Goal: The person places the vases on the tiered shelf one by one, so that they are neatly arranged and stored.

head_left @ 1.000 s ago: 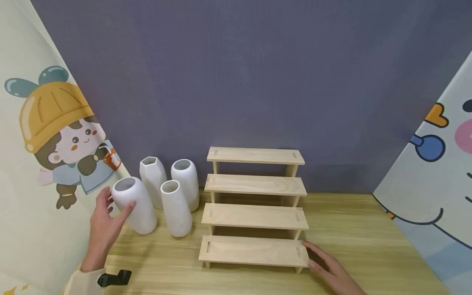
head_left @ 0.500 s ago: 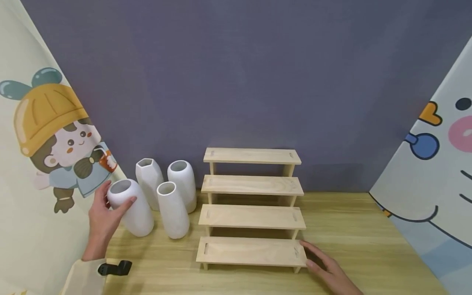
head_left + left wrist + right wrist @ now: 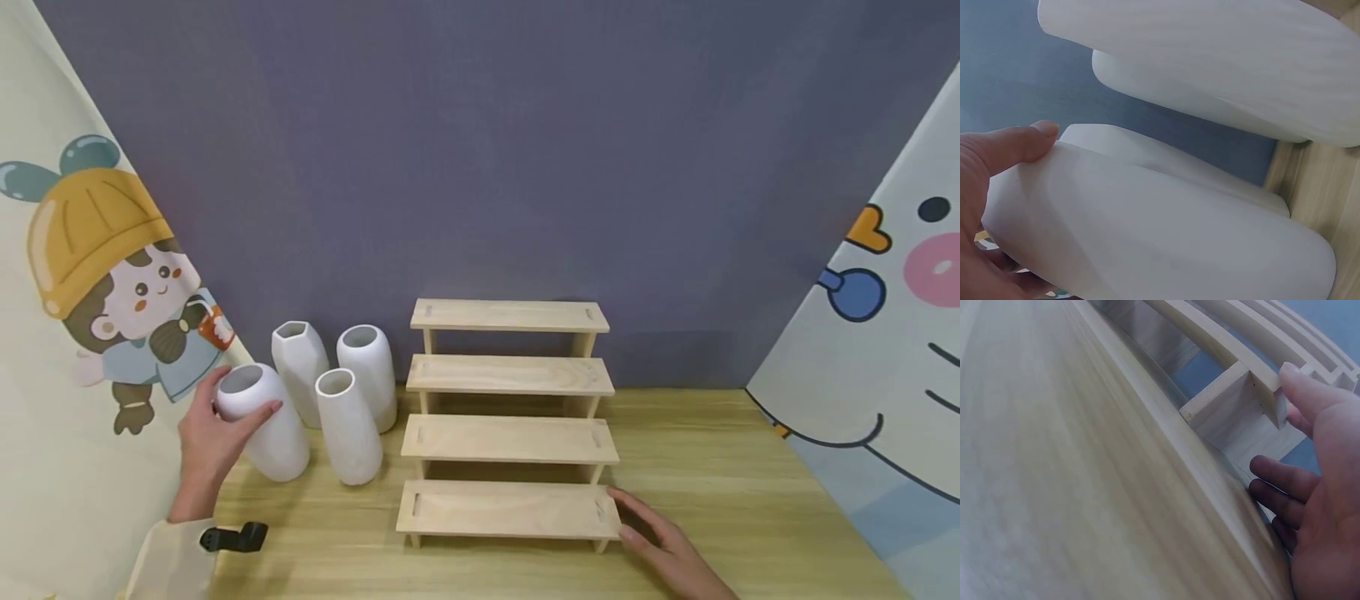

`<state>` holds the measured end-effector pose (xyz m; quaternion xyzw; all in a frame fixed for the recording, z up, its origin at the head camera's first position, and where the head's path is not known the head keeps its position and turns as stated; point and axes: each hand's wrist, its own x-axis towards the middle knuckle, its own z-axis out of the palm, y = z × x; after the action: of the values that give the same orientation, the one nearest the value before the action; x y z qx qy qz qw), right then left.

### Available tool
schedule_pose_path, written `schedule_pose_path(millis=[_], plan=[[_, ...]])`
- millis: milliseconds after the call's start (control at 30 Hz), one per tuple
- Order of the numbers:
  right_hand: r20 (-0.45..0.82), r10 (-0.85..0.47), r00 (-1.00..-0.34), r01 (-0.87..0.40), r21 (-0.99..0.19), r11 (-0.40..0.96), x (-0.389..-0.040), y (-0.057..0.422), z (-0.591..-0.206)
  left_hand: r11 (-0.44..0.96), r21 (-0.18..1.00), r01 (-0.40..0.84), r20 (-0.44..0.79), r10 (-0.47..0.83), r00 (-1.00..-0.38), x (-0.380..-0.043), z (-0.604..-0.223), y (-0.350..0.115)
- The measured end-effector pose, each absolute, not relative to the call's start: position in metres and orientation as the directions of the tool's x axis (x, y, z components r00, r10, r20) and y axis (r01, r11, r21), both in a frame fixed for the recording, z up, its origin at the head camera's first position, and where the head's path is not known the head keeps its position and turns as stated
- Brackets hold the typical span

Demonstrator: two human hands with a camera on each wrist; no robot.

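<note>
My left hand (image 3: 210, 442) grips a smooth white vase (image 3: 279, 446) near its mouth, thumb on the near right side and fingers round the left. In the left wrist view the thumb (image 3: 1029, 145) presses the vase's upper end, and its base is close to the table. At the lower right, my right hand (image 3: 663, 542) holds the right end of the lowest step of a wooden stepped display stand (image 3: 510, 508). In the right wrist view the thumb (image 3: 1300, 384) lies at the step's front corner, an index fingertip shows behind it, and the other fingers curl loosely below.
Close beside the gripped vase stand a faceted white vase (image 3: 300, 375), a rounded one (image 3: 369, 375) and a slim one (image 3: 349, 433). A dark backdrop (image 3: 480, 167) rises behind the stand. Cartoon-printed sheets flank the wooden table (image 3: 330, 558) on both sides.
My left hand's fingers have closed farther round the vase's far side, near its mouth. The whole view has shifted slightly, while the right hand stays at the stand's corner.
</note>
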<state>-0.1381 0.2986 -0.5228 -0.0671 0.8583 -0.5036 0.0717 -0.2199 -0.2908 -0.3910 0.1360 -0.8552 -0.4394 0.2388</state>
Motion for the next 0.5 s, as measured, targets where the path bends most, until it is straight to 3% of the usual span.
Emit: schedule_pose_path(millis=[233, 500], plan=[[-0.084, -0.181, -0.980, -0.016, -0.872, 0.489, -0.1400, 0.3022, -0.5226, 0.581, 0.814, -0.018, 0.291, -0.434, -0.852, -0.2210, -0.3912, -0.2895], [-0.081, -0.189, -0.979, -0.015, -0.888, 0.459, -0.1390, 0.3004, -0.5245, 0.562, 0.827, -0.027, 0.323, -0.513, -0.795, -0.2210, -0.3928, -0.2897]])
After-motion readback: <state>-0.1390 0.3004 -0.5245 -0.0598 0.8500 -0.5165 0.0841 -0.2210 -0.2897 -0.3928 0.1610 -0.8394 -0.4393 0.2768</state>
